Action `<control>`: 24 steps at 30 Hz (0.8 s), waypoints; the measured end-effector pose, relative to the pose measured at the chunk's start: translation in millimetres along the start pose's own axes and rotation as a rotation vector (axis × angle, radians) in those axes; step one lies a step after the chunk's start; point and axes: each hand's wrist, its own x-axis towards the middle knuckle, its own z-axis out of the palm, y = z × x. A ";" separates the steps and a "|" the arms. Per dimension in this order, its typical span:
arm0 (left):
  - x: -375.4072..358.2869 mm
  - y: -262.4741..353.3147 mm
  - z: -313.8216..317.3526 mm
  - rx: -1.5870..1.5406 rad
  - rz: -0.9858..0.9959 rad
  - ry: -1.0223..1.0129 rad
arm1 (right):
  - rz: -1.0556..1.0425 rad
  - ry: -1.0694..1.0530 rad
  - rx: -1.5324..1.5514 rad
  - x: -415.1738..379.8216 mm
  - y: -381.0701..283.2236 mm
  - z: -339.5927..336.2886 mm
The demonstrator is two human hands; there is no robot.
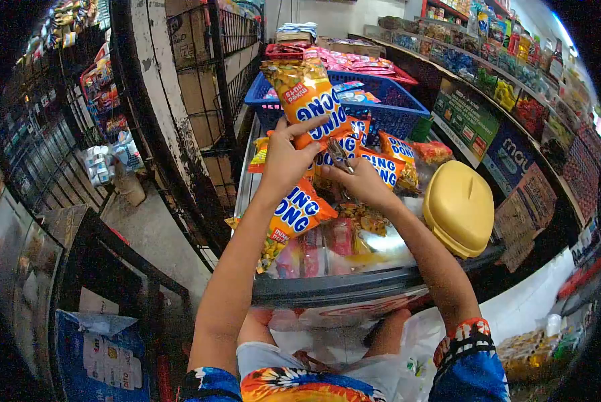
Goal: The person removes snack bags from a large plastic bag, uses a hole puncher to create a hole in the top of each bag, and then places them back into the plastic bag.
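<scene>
My left hand (292, 153) is closed on an orange snack bag (307, 97) marked "Ding Dong mixed nuts", held upside down over the counter. In my right hand (359, 179) is a shiny metal plier-like hand tool (339, 154), its head right at the bag's lower edge. Its jaws are partly hidden by the fingers and bag. More orange snack bags lie around both hands, one (297, 211) below my left wrist and another (384, 167) beyond my right hand. The glass-topped counter (381, 258) under them shows packets beneath its surface.
A yellow lidded container (459, 208) stands right of my right forearm. Behind the bags sits a blue plastic basket (397, 110) with packets in it. A black wire grille (200, 80) rises at the left; shelves of goods (501, 80) line the right.
</scene>
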 end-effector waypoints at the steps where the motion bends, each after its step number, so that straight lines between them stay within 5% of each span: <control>1: 0.1 0.2 -0.7 0.001 0.000 0.003 | -0.001 -0.002 -0.001 -0.2 -1.2 -0.8; 24: 2.0 -4.1 -1.3 0.085 0.062 0.099 | -0.005 -0.022 -0.043 -2.4 0.4 -17.2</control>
